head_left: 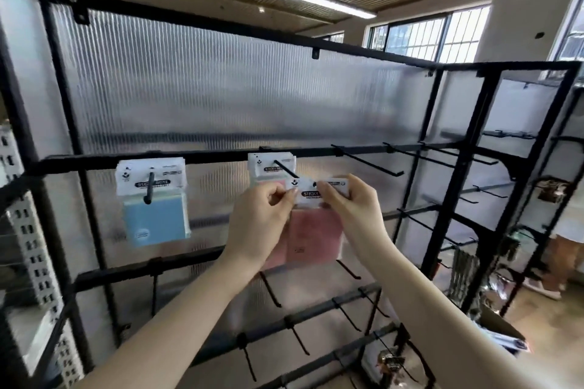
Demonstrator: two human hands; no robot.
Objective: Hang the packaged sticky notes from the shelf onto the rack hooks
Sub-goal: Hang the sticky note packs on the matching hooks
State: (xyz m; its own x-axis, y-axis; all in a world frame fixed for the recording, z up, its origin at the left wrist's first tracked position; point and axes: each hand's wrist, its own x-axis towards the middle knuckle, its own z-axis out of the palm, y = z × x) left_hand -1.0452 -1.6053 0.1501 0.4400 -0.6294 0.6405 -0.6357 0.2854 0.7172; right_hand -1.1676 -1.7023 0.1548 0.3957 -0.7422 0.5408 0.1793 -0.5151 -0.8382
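The black metal rack [221, 156] fills the view, with a ribbed, half-clear plastic panel [221, 98] behind its bars. On the upper crossbar a hook [286, 169] carries a stack of white-headed packs [268, 167], and its thin black rod sticks out toward the viewer. Just in front of this hook the two hands hold a pink pack [313, 230] by its white header card. The left hand [262, 215] pinches the left corner of the card between thumb and fingers, and the right hand [350, 202] pinches the right corner in the same way. The pack hangs flat below the card, with the hook's tip close to the card's top edge; whether the tip has entered the hole I cannot tell. Left of this hook, on the same bar, a blue pack [155, 208] hangs on another hook, well apart from the hands. Right of the hook, several bare hooks [366, 161] reach out from the bar, and there is free room between them. Below the hands, lower bars carry more bare hooks [270, 290] that point down and forward. The packs are glossy film with square, soft-coloured pads inside. Far right of the rack, a person's legs [556, 262] stand on the floor [553, 325].
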